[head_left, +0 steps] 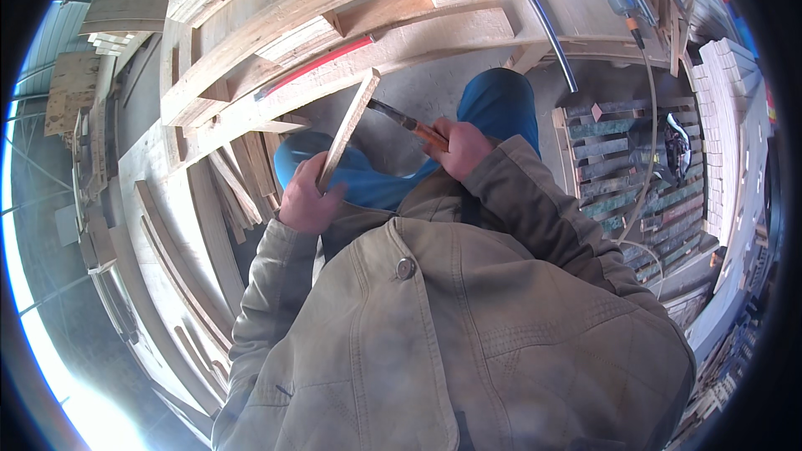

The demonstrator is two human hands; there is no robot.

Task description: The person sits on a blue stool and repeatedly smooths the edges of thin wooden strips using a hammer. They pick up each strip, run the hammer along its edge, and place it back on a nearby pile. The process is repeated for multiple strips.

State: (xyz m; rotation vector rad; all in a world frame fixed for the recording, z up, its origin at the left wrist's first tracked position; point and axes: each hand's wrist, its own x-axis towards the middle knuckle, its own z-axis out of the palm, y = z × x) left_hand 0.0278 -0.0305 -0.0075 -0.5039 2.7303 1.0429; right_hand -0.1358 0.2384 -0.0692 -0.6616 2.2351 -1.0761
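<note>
My left hand (pixel 307 199) is closed around the lower end of a thin wooden strip (pixel 351 124), which slants up and away from me. In my right hand (pixel 464 150) is a hand tool (pixel 403 119) with an orange-brown handle and a dark metal front part. That dark end points left and comes up to the strip's side; whether it touches, I cannot tell, and its exact kind is unclear. Both hands are above my blue-clad knees. Just beyond them a red bar-shaped tool or pencil-like stick (pixel 316 67) lies along a pale wooden board.
Ahead stands a wooden frame of boards and blocks (pixel 376 0). Long planks (pixel 180 259) lean at the left. A slatted pallet (pixel 606 146) lies at the right, with a hose (pixel 652 134) crossing it, beside a tall stack of pale wood (pixel 725 117). A metal tube (pixel 547 29) slants down near my right knee.
</note>
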